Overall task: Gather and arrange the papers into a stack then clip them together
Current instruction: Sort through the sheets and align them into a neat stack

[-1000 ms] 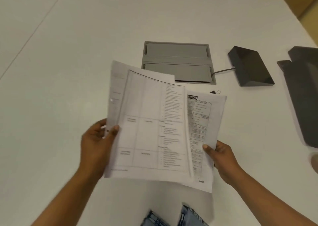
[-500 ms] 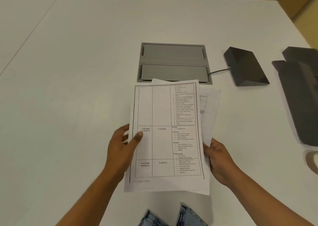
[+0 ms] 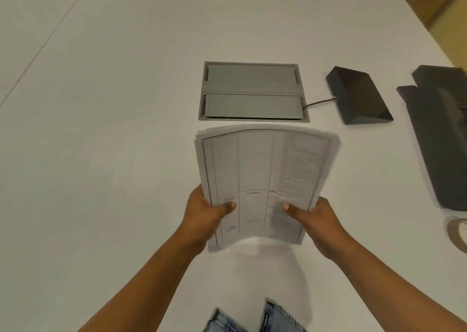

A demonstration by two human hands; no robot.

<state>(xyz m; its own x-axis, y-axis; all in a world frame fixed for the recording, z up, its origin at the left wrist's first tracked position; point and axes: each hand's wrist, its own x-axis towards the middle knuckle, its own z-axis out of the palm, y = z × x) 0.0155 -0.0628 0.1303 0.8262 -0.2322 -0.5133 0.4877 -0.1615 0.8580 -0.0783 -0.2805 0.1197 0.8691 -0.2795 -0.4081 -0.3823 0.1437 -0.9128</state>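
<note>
A stack of printed papers (image 3: 262,170) with a table on the top sheet is held above the white table (image 3: 101,129), slightly bowed and motion-blurred. My left hand (image 3: 204,218) grips its lower left edge, thumb on top. On the lower right edge my right hand (image 3: 313,218) grips the same way. The sheets overlap closely, with edges slightly fanned at the top left. The binder clip is hidden behind the papers.
A grey cable hatch (image 3: 252,91) is set in the table just beyond the papers. A black wedge-shaped box (image 3: 358,96) with a cable lies to its right. A dark flat object (image 3: 439,134) sits at the right edge, a tape roll (image 3: 457,233) below it.
The two separate groups of sheets have been brought together into one stack. Both hands have moved inward and now hold the same stack at its lower edges.
</note>
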